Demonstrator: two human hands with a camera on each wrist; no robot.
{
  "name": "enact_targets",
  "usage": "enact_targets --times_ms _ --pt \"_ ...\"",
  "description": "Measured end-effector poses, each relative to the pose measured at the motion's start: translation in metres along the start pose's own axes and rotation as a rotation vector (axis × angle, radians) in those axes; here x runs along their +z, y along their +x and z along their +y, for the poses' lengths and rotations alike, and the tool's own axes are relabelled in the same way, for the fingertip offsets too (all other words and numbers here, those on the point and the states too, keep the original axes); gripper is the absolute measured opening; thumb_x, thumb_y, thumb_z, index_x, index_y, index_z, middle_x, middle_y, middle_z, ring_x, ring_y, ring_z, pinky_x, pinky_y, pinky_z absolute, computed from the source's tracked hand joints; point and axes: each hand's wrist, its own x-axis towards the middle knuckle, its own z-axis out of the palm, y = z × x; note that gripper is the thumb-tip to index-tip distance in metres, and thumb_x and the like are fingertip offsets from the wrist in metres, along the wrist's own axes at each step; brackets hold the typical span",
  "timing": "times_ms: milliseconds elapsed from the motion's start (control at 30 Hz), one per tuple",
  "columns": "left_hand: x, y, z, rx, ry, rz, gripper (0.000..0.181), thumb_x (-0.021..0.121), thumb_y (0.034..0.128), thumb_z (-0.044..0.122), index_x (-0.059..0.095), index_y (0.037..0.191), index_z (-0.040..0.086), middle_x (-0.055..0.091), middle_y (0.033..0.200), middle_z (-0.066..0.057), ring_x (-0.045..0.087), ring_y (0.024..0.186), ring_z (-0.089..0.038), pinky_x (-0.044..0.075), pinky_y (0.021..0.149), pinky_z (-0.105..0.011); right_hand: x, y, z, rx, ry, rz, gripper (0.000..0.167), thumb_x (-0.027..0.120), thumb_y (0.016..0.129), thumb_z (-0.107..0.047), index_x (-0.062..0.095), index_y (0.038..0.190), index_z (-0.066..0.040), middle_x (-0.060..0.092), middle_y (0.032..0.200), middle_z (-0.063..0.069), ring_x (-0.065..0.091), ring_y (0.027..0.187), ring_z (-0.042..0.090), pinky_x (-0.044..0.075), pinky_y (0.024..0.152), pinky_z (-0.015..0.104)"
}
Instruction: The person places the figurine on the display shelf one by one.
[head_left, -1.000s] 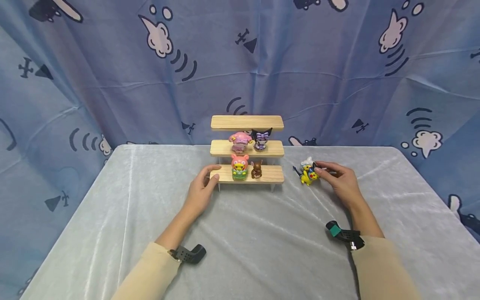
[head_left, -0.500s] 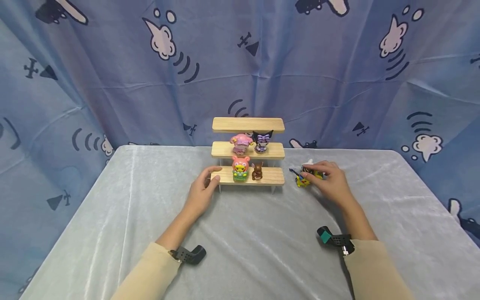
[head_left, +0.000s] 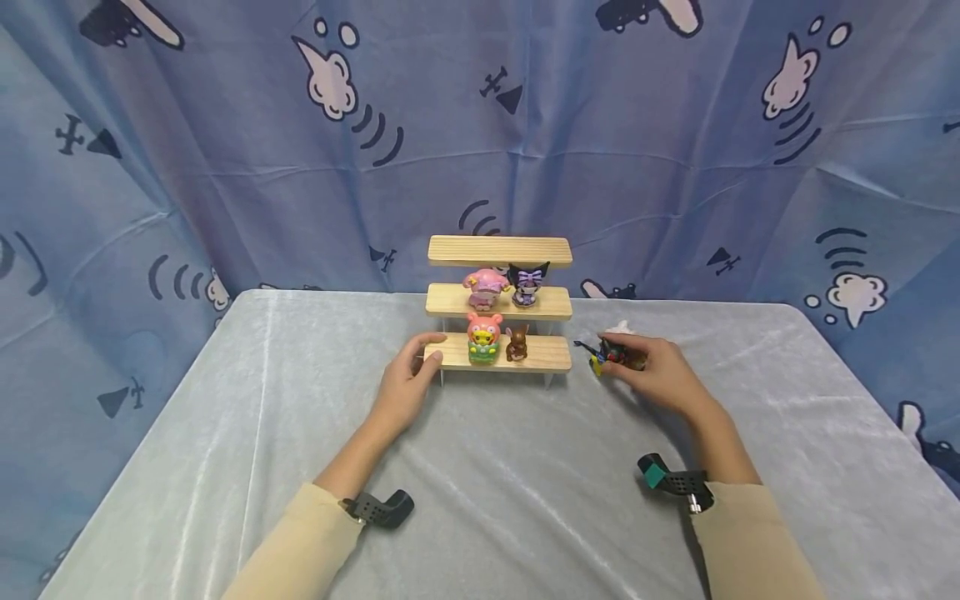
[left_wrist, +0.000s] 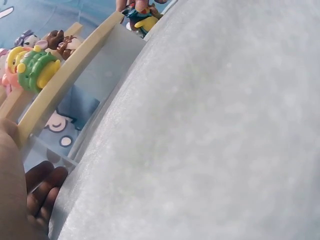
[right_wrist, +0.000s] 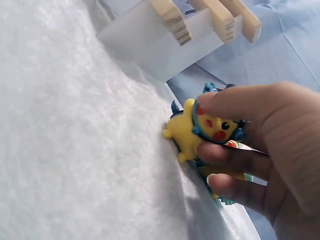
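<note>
My left hand [head_left: 405,383] grips the left end of a three-tier wooden display stand [head_left: 551,354], by its lowest board. To the right of the stand, my right hand [head_left: 660,371] pinches a yellow figurine [right_wrist: 185,132] with a dark blue hood and red cheeks between thumb and fingers. Its feet are near the cloth; whether they touch it I cannot tell. Behind it, partly covered by my fingers, is another yellow and green figurine [right_wrist: 245,177]. A white-topped piece [head_left: 621,327] shows just beyond my right hand.
On the lowest board stand a pink-hooded figurine [head_left: 483,339] and a brown one [head_left: 517,343]. The middle board carries a pink figurine [head_left: 486,289] and a black-eared one [head_left: 528,285]. Pale cloth [head_left: 510,492] covers the table, with a blue patterned curtain [head_left: 637,167] behind.
My right hand has moved left over the figurines and now holds the blue-hooded one, covering much of the group. The left hand keeps its grip on the stand.
</note>
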Motion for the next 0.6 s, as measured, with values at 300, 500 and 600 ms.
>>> enact_targets --times_ms 300,500,600 --pt "-0.001 0.001 0.001 -0.005 0.005 -0.005 0.032 0.053 0.1051 0.035 0.061 0.133 0.021 0.069 0.121 -0.007 0.067 0.096 -0.024 0.05 0.08 -0.033 -0.002 0.002 -0.001 0.012 0.058 0.016 0.051 0.078 0.089 -0.022 0.064 0.135 -0.005 0.074 0.105 0.018 0.066 0.084 0.02 0.051 0.063 0.025" --pt "-0.001 0.0 0.002 -0.009 0.013 0.0 0.032 0.053 0.1053 0.034 0.061 0.133 0.021 0.069 0.121 -0.006 0.067 0.095 -0.022 0.05 0.081 -0.033 -0.005 0.0 -0.005 0.023 0.14 0.097 0.05 0.079 0.089 -0.022 0.065 0.133 -0.006 0.072 0.104 0.018 0.062 0.075 0.006 0.051 0.061 0.024" --pt "0.0 0.0 0.002 -0.011 0.006 -0.001 0.031 0.053 0.1051 0.033 0.061 0.133 0.021 0.069 0.12 -0.006 0.066 0.094 -0.022 0.05 0.081 -0.033 -0.009 -0.003 -0.01 0.001 0.18 0.15 0.047 0.078 0.089 -0.021 0.066 0.132 -0.008 0.072 0.104 0.009 0.062 0.077 0.002 0.052 0.064 0.022"
